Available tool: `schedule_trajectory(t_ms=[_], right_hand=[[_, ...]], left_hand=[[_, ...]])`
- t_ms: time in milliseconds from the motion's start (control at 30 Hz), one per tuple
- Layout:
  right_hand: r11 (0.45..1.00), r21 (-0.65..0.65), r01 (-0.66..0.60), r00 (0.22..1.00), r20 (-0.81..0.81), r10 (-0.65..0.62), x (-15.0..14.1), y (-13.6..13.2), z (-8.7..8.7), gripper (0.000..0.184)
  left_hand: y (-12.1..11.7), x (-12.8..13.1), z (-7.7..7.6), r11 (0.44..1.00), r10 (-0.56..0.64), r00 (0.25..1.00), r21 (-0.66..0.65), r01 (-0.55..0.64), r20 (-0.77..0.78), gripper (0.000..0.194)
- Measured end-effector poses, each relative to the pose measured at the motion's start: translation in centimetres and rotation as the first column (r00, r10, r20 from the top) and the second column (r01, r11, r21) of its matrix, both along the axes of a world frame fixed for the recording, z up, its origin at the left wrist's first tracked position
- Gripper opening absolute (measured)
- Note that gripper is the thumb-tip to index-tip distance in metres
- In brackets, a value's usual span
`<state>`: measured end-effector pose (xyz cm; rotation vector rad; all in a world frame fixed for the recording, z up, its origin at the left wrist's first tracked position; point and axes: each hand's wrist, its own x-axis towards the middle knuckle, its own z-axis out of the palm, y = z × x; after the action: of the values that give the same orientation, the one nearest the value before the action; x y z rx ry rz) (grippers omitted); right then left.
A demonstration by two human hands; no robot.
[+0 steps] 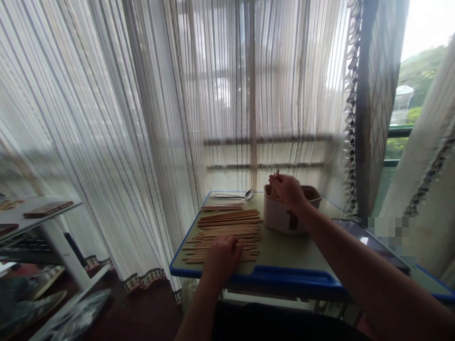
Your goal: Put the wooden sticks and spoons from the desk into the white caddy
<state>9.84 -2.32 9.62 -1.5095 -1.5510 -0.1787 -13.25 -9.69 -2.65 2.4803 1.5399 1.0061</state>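
Wooden chopsticks [229, 232] lie in rows, roughly side by side, on the left part of a small desk. My left hand [223, 253] rests on the nearer rows, its fingers loosely bent and partly hidden from view. At the back of the desk stands a light box [279, 217] with a brown inner rim and a dark cutout on its front. Over its left end, my right hand [288, 187] is closed around a few upright chopsticks [273, 190]. Their lower ends are hidden inside the box.
Behind the chopsticks lie a slotted metal spoon [250, 194] and some paler sticks [222, 207]. A dark flat tablet-like device [369, 241] lies on the right. The desk has a raised blue edge [295, 275]. Striped curtains [159, 118] hang close behind it.
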Motion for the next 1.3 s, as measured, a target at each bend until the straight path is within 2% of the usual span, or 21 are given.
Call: schedule_trajectory(t_ms=[133,367,667,767,900,1300], right_hand=[[0.997,-0.052,0.059,0.988,0.144,-0.051,-0.2,-0.4,-0.6,0.033],[0.999,-0.018,0.038,0.988,0.151,-0.035,-0.2,-0.8,-1.3,0.030],[0.993,-0.069,0.096,0.948,0.309,-0.070,0.2,-1.1,-0.5,0.037],[0.991,-0.030,0.130,0.935,0.337,-0.112,0.6,-0.9,-0.2,0.037],[0.990,0.047,0.130,0.928,0.347,-0.138,1.0,-0.8,-0.2,0.035],[0.999,0.017,0.037,0.978,0.203,-0.040,1.2,-0.9,-0.9,0.029]], left_hand=[[-0.2,0.1,0.1,1.000,0.009,1.000,0.004,-0.009,-0.009,0.022],[-0.4,0.2,0.5,1.000,-0.010,1.000,0.008,0.010,-0.006,0.021],[-0.1,-0.1,0.1,1.000,-0.006,1.000,0.023,0.006,0.001,0.020],[-0.1,-0.2,0.2,1.000,-0.011,1.000,0.022,0.011,-0.002,0.020],[-0.1,-0.2,0.2,1.000,-0.014,1.000,0.014,0.014,0.005,0.022],[-0.2,0.0,0.1,1.000,-0.009,1.000,0.029,0.008,0.004,0.019]])
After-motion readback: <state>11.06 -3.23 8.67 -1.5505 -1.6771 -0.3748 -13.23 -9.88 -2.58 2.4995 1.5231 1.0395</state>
